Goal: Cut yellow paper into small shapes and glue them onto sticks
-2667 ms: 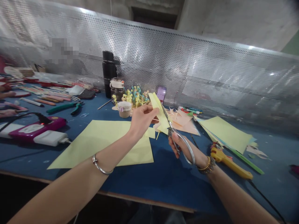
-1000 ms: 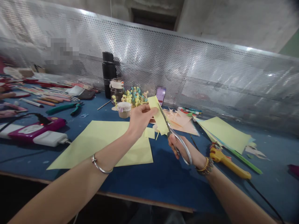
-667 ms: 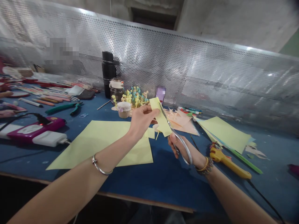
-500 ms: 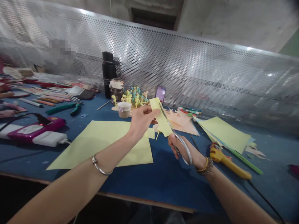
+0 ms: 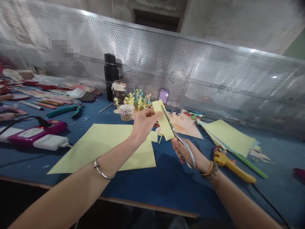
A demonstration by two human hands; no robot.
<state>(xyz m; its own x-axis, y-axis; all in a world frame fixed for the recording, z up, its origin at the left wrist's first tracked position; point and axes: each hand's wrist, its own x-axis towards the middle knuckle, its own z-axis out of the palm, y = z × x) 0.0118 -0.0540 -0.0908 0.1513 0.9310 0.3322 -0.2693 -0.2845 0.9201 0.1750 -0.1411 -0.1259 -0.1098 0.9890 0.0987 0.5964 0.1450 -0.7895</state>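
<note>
Between the thumb and fingers of my left hand (image 5: 145, 123) is a narrow strip of yellow paper (image 5: 166, 128), held up and tilted above the table. My right hand (image 5: 182, 150) grips a pair of silver scissors (image 5: 184, 143) by the handles. Their blades run lengthwise along the strip's right side, touching the paper. Below my left forearm lies a large yellow paper sheet (image 5: 95, 144), flat on the blue table. A small yellow paper piece (image 5: 153, 136) sits by its right edge.
A yellow glue gun (image 5: 234, 167) with a cord and a stack of coloured paper (image 5: 228, 135) lie at right. Behind my hands stand a small paper cup (image 5: 126, 113), a jar (image 5: 119, 93) and a black bottle (image 5: 111, 76). Pliers (image 5: 65, 110) and a purple power strip (image 5: 35, 132) are left.
The scissor handles have drawn slightly closer together and the blades lie more closely along the strip. My left hand keeps its place and grip.
</note>
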